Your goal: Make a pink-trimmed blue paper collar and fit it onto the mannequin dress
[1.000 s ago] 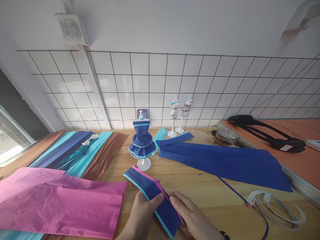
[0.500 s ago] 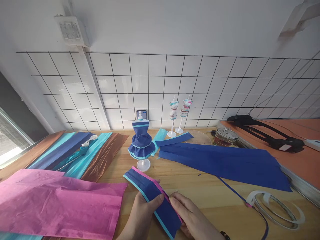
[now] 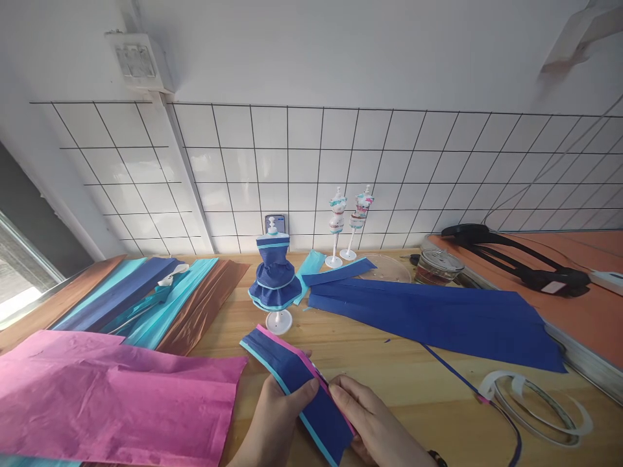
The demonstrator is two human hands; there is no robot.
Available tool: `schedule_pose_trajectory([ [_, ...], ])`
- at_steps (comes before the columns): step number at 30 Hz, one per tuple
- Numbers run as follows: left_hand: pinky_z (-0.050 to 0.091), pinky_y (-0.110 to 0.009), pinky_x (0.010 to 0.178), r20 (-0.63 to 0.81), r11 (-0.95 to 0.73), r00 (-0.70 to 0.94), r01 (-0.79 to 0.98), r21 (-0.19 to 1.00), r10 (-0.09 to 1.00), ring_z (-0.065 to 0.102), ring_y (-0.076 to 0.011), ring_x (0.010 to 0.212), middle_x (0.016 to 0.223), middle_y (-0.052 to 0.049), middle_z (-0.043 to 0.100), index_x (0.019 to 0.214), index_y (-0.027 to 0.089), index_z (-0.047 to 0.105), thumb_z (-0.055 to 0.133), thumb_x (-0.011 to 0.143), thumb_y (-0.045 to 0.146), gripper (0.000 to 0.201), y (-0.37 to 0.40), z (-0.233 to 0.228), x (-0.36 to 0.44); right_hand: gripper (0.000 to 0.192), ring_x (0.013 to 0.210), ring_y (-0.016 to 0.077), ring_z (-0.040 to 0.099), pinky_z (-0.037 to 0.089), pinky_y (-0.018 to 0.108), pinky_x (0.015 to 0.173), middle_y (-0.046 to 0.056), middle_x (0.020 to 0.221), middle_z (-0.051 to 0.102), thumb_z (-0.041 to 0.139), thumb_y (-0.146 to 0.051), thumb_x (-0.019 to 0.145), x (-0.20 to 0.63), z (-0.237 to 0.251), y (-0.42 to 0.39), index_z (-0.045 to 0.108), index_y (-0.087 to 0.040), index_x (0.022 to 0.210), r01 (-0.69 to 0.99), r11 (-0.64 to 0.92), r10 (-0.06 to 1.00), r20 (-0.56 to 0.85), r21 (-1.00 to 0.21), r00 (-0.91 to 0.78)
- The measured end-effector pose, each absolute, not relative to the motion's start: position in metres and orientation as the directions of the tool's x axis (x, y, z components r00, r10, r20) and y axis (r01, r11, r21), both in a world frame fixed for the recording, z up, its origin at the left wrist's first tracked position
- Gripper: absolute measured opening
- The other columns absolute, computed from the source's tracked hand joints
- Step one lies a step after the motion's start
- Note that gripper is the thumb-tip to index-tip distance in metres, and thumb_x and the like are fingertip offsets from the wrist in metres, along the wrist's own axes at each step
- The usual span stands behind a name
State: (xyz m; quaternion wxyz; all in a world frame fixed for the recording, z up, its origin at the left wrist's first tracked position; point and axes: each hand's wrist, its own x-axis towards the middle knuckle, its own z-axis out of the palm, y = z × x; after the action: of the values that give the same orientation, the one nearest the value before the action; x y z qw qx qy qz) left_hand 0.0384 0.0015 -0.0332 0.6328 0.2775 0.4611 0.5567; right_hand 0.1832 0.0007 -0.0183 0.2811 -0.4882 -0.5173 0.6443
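A dark blue crepe paper strip (image 3: 280, 357), edged light blue on one side and pink on the other, slants across the front of the table. My left hand (image 3: 280, 408) grips it from the near side, thumb on top and fingers underneath. At the pink edge, my right hand (image 3: 367, 415) pinches the strip between thumb and forefinger; its lower fingers are partly hidden. Just beyond the strip stands a small mannequin (image 3: 273, 259) in a blue tiered dress with light blue trim, on a round white base.
Pink paper (image 3: 121, 395) lies at left, before blue, turquoise and brown sheets (image 3: 204, 305). A large blue sheet (image 3: 428, 314) spreads to the right, with tape rolls (image 3: 535, 408) nearer me. Two small mannequins (image 3: 335, 224), a glass jar (image 3: 440, 264) and a black-framed object (image 3: 516, 259) stand behind.
Hardly anything differs. Both hands keep their hold on the strip, and the view has shifted very slightly.
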Motion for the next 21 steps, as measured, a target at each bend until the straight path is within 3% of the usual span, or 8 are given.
schedule_pose_trajectory([
  [8, 0.046, -0.029, 0.061, -0.357, 0.296, -0.039, -0.479, 0.827, 0.933, 0.061, -0.0188, 0.061, 0.063, -0.004, 0.066, 0.09, 0.012, 0.066, 0.075, 0.057, 0.035, 0.041, 0.003, -0.03, 0.037, 0.033, 0.064, 0.011, 0.041, 0.034, 0.019, 0.057, -0.004, 0.066, 0.042, 0.043, -0.05, 0.083, 0.184, -0.007, 0.001, 0.048, -0.02, 0.072, 0.189, -0.272, 0.872, -0.325, -0.943, -0.367],
  [14, 0.047, -0.029, 0.063, -0.353, 0.302, -0.014, -0.485, 0.821, 0.936, 0.061, -0.0183, 0.061, 0.065, -0.005, 0.068, 0.081, 0.011, 0.068, 0.077, 0.056, 0.031, 0.033, 0.004, -0.023, 0.034, 0.032, 0.063, 0.0105, 0.038, 0.032, 0.019, 0.053, -0.004, 0.066, 0.04, 0.043, -0.049, 0.084, 0.183, -0.008, 0.0, 0.046, -0.02, 0.07, 0.171, -0.27, 0.873, -0.316, -0.948, -0.372],
  [21, 0.047, -0.031, 0.068, -0.323, 0.258, -0.063, -0.466, 0.846, 0.944, 0.063, -0.0204, 0.067, 0.071, -0.004, 0.069, 0.092, 0.014, 0.066, 0.078, 0.053, 0.031, 0.045, 0.002, -0.023, 0.036, 0.033, 0.062, 0.0104, 0.038, 0.033, 0.019, 0.054, -0.005, 0.064, 0.039, 0.044, -0.05, 0.083, 0.183, -0.006, 0.0, 0.046, -0.02, 0.069, 0.15, -0.285, 0.869, -0.321, -0.947, -0.377],
])
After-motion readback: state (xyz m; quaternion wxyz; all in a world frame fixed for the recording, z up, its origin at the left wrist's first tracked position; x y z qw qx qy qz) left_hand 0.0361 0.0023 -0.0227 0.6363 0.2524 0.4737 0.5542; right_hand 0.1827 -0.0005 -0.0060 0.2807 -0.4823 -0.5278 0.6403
